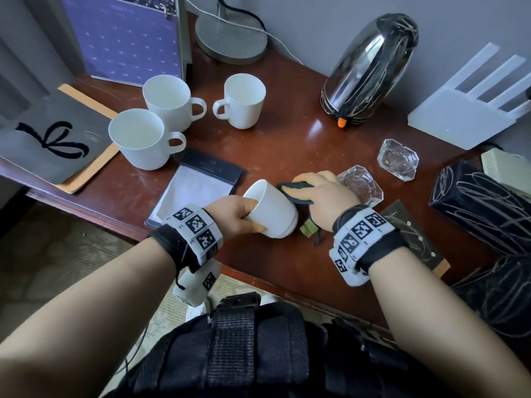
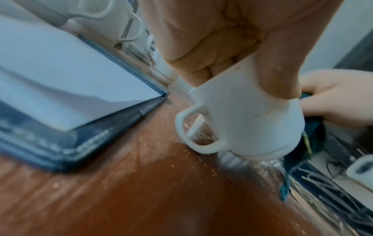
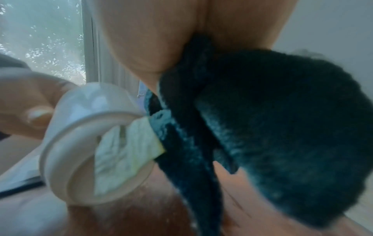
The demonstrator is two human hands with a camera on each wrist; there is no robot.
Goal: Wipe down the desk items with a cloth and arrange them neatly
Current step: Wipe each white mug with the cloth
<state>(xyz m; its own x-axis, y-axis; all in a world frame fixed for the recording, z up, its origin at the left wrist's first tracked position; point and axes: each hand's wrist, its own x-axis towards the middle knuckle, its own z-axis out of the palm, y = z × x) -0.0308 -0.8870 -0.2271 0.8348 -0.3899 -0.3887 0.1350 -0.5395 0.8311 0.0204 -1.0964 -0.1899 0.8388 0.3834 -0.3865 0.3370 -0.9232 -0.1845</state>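
My left hand (image 1: 241, 215) holds a white mug (image 1: 273, 212) tilted on its side above the wooden desk (image 1: 287, 156), fingers inside its rim and thumb on the outer wall (image 2: 280, 76). The mug's handle (image 2: 193, 129) points down toward the desk. My right hand (image 1: 321, 193) grips a dark teal cloth (image 1: 296, 191) and presses it against the mug's side. In the right wrist view the cloth (image 3: 272, 127) fills the right half, its pale label lying across the mug's base (image 3: 80, 159). Three more white mugs (image 1: 169, 101) stand at the back left.
A notepad in a dark holder (image 1: 198, 188) lies left of the held mug. Two glass ashtrays (image 1: 362, 185) sit right of my right hand. A steel kettle (image 1: 370, 67), a lamp base (image 1: 231, 38), a white router (image 1: 471, 110) and a dark box (image 1: 482, 208) line the back and right.
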